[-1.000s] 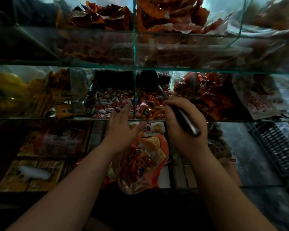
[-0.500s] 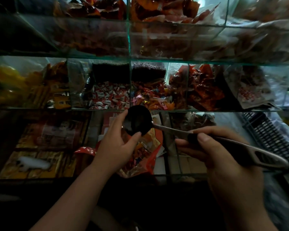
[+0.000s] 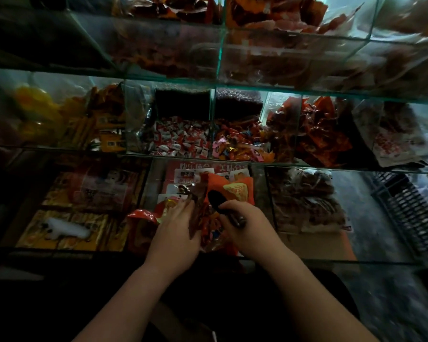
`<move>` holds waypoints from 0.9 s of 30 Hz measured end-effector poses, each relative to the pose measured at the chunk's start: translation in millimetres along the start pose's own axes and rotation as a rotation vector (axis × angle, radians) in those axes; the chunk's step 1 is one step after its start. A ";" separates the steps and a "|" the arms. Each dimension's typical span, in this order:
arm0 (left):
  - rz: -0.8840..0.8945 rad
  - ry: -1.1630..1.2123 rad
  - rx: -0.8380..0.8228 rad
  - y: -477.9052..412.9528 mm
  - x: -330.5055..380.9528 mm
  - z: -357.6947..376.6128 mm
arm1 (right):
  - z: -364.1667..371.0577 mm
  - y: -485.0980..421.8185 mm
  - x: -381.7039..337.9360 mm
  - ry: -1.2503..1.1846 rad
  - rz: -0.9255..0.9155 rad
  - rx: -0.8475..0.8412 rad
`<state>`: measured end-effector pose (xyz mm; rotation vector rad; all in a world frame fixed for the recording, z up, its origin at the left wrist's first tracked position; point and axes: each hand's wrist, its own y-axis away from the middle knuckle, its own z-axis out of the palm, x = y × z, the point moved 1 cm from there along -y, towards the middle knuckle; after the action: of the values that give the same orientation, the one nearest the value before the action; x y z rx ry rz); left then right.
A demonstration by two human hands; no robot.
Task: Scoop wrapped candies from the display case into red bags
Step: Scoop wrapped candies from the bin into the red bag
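The red bag (image 3: 229, 190) lies on the glass counter, just below the wrapped candies (image 3: 235, 144). The left hand (image 3: 173, 233) curls its fingers on the bag's rim, holding the mouth apart. The right hand (image 3: 251, 229) is fisted round the scoop (image 3: 216, 199) handle, bowl in the bag. The film looks light, floppy and slippery — best pinched at the rim.

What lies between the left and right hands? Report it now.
The head view shows the red bag, open, with wrapped candies inside, between the left hand and right hand. The scoop dips into its mouth.
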<state>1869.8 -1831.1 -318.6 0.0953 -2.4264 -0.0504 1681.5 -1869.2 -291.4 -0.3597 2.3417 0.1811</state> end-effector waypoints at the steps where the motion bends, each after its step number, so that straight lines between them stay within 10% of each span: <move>1: 0.001 0.010 -0.002 0.6 -0.3 1.4 | 6.6 -4.7 5.9 0.037 0.005 -0.015; 20: -0.011 0.109 -0.014 11.3 2.8 10.2 | 4.7 14.6 13.8 -0.579 0.390 0.378; 27: 0.005 0.080 -0.040 13.9 11.1 10.8 | -2.4 15.5 27.7 -0.488 0.339 0.158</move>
<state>1853.6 -1818.1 -318.7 0.0720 -2.3441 -0.0916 1656.2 -1860.6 -308.7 0.1519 1.8993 0.2168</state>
